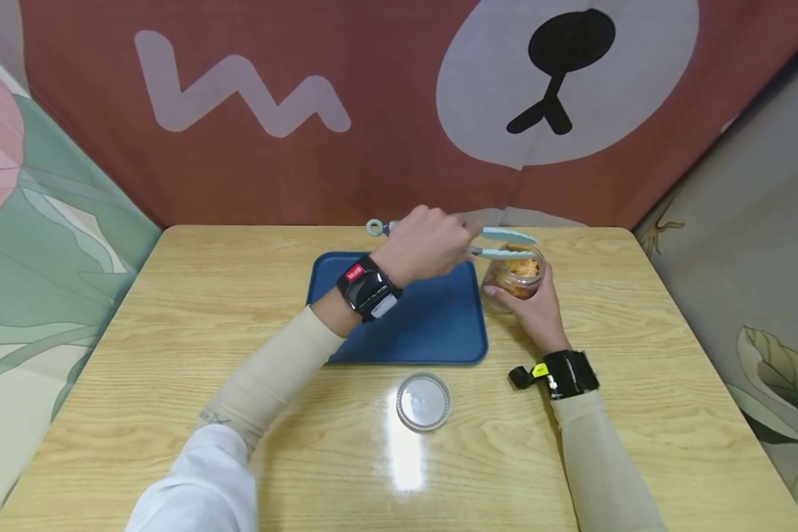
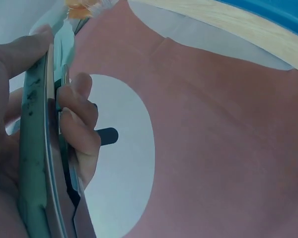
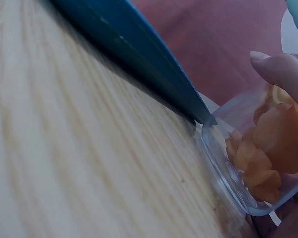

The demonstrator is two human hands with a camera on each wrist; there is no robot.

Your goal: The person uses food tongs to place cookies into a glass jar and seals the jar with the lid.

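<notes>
In the head view my left hand (image 1: 427, 242) grips light blue kitchen tongs (image 1: 505, 235) above the tray. The spread tips of the tongs hang over the mouth of a clear jar (image 1: 490, 297), one arm of them right above its rim. Orange, crinkled food pieces (image 3: 258, 153) lie inside the jar. My right hand (image 1: 540, 314) holds the jar from the near right side, thumb on its front. In the left wrist view, fingers and thumb wrap the tongs' handles (image 2: 34, 144). Orange food (image 2: 82, 9) shows near the tips there; whether they touch it, I cannot tell.
A dark blue tray (image 1: 408, 332) lies on the wooden table (image 1: 239, 295), just left of the jar. A round clear lid (image 1: 423, 401) rests in front of the tray. A red-brown printed cloth (image 1: 386, 170) hangs behind the table's far edge.
</notes>
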